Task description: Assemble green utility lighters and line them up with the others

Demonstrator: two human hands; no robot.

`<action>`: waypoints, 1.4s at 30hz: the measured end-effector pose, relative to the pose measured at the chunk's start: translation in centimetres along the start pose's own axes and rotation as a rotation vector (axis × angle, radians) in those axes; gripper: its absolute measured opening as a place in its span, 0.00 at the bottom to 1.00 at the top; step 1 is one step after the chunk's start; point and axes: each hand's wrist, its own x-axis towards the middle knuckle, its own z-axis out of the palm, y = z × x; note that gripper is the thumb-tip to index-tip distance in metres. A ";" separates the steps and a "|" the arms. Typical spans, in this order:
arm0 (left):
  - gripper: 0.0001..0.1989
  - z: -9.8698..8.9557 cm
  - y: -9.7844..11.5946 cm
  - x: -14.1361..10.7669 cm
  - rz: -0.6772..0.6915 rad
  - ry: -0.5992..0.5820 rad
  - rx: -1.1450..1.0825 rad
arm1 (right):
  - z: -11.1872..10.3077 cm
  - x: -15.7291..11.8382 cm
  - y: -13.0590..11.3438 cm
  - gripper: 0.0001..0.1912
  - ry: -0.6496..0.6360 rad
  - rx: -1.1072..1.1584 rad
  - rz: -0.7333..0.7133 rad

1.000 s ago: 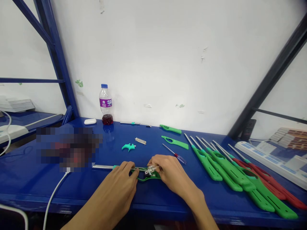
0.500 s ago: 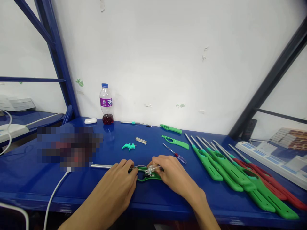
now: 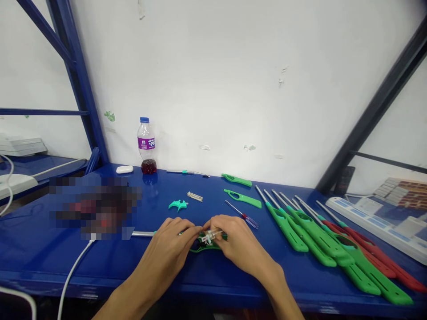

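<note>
The clear piece (image 3: 210,236) sits in front of you, just above the exposed green casing (image 3: 213,246); whether it touches the casing is too small to tell. Your right hand (image 3: 235,240) has it, thumb and forefinger closed around its right end, the other end pointing left towards your other hand. Your left hand (image 3: 175,242) curls over the casing on the opposite side, its fingers bent and its thumb side close to the clear piece. You hide most of those fingertips, so I cannot tell how tightly they close or on what. Past your left hand the metal tube (image 3: 142,234) runs out to the left, flat along the counter (image 3: 213,275).

You look to be at the stage of handling that piece at the casing, though one moment cannot show whether it is going in or coming out. The next move seems to call for a steady casing and a light, well-lined-up pinch, since small parts could slip there.

Beyond your hands lie a teal trigger-shaped part (image 3: 178,204) and a small pale part (image 3: 195,196). Further right you have a screwdriver (image 3: 245,216), a green shell (image 3: 243,198) behind it, then a row of long-nosed lighters (image 3: 293,226).
</note>
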 end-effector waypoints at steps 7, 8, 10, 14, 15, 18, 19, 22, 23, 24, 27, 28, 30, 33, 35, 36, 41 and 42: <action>0.15 0.9 -0.2 0.0 -0.052 0.169 -0.153 | -0.7 -0.2 -0.2 0.20 0.104 -0.150 0.116; 0.14 0.8 -0.2 0.1 -0.077 0.171 -0.184 | -0.7 -0.2 -0.2 0.22 0.103 -0.173 0.137; 0.11 0.5 0.0 0.2 -0.127 0.174 -0.234 | -0.6 -0.3 -0.2 0.23 0.077 -0.184 0.162; 0.06 -0.1 0.3 0.4 -0.186 0.185 -0.284 | -0.4 -0.4 -0.4 0.17 0.001 -0.153 0.176; 0.06 -0.2 0.3 0.4 -0.192 0.189 -0.289 | -0.4 -0.4 -0.4 0.16 -0.005 -0.150 0.175; 0.06 -0.3 0.4 0.4 -0.189 0.195 -0.295 | -0.4 -0.3 -0.5 0.16 -0.012 -0.137 0.156; 0.06 -0.3 0.4 0.4 -0.189 0.191 -0.298 | -0.4 -0.2 -0.5 0.16 -0.017 -0.130 0.146; 0.06 -0.3 0.4 0.5 -0.196 0.180 -0.302 | -0.3 -0.2 -0.5 0.16 -0.026 -0.113 0.122; 0.07 -0.3 0.4 0.5 -0.200 0.179 -0.301 | -0.3 -0.2 -0.6 0.16 -0.029 -0.105 0.116; 0.07 -0.3 0.4 0.5 -0.202 0.179 -0.299 | -0.3 -0.2 -0.6 0.17 -0.033 -0.095 0.109; 0.07 -0.3 0.3 0.4 -0.204 0.177 -0.294 | -0.4 -0.2 -0.8 0.18 -0.039 -0.063 0.085; 0.07 -0.3 0.3 0.4 -0.204 0.177 -0.294 | -0.4 -0.2 -0.9 0.18 -0.035 -0.061 0.078; 0.07 -0.3 0.3 0.3 -0.205 0.181 -0.297 | -0.5 -0.1 -0.8 0.20 -0.016 -0.078 0.071; 0.07 -0.2 0.3 0.2 -0.202 0.193 -0.301 | -0.5 -0.2 -0.7 0.23 0.019 -0.112 0.080; 0.07 -0.1 0.2 0.2 -0.188 0.199 -0.297 | -0.6 -0.3 -0.6 0.26 0.036 -0.119 0.089; 0.07 0.0 0.2 0.2 -0.177 0.201 -0.296 | -0.6 -0.3 -0.6 0.26 0.043 -0.118 0.090; 0.08 0.1 0.1 0.2 -0.122 0.215 -0.276 | -0.7 -0.2 -0.8 0.28 0.053 -0.107 0.089; 0.09 0.1 0.1 0.2 -0.115 0.220 -0.270 | -0.7 -0.3 -0.9 0.28 0.055 -0.107 0.090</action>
